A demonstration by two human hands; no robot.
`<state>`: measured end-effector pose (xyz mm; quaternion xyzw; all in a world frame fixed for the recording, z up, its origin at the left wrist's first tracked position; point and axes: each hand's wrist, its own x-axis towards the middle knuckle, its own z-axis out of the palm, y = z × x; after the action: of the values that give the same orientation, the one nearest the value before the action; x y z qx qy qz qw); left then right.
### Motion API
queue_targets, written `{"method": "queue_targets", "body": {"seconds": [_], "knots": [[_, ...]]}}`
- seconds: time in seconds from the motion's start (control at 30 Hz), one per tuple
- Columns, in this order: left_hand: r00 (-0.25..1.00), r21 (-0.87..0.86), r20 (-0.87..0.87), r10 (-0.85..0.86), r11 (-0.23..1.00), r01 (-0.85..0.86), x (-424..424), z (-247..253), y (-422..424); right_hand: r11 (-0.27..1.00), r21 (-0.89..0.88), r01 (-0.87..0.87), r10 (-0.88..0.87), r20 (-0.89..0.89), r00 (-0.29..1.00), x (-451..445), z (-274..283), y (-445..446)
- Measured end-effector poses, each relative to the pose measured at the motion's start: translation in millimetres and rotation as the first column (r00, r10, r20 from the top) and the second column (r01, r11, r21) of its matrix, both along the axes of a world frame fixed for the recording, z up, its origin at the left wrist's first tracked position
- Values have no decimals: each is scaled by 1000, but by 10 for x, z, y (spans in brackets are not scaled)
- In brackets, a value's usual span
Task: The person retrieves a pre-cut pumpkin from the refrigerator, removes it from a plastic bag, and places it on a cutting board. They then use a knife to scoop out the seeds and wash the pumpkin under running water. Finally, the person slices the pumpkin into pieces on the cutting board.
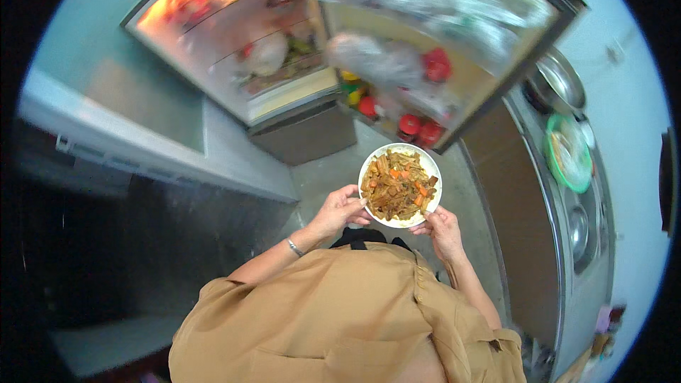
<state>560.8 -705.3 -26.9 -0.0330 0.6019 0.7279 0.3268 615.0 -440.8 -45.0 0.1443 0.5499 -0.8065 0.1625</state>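
A round white plate is held level in front of my body, gripped by its rim from both sides. It carries a brown cooked dish with orange carrot pieces. My left hand pinches the plate's left edge, thumb on top and fingers beneath. At the lower right edge, my right hand grips in the same way. Beyond the plate stands a refrigerator with its door swung wide and its lit shelves showing. The inside is blurred.
Bagged items and red-lidded jars fill the door racks. On the right runs a counter with a sink, a green basket and a metal pan. A white-framed partition stands at the left.
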Motion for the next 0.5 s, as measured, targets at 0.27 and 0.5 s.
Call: {"method": "queue_targets", "body": {"seconds": [0.27,0.5], "knots": [[854,-122,-486,-184,982,143,-1668,577,-1108,861,-14,508,-506,-124,854,34,287,-1202],[486,-60,-870,-77,997,50,-2873,778,-793,556,-73,828,-830,-100,549,-111,86,-1379]]}}
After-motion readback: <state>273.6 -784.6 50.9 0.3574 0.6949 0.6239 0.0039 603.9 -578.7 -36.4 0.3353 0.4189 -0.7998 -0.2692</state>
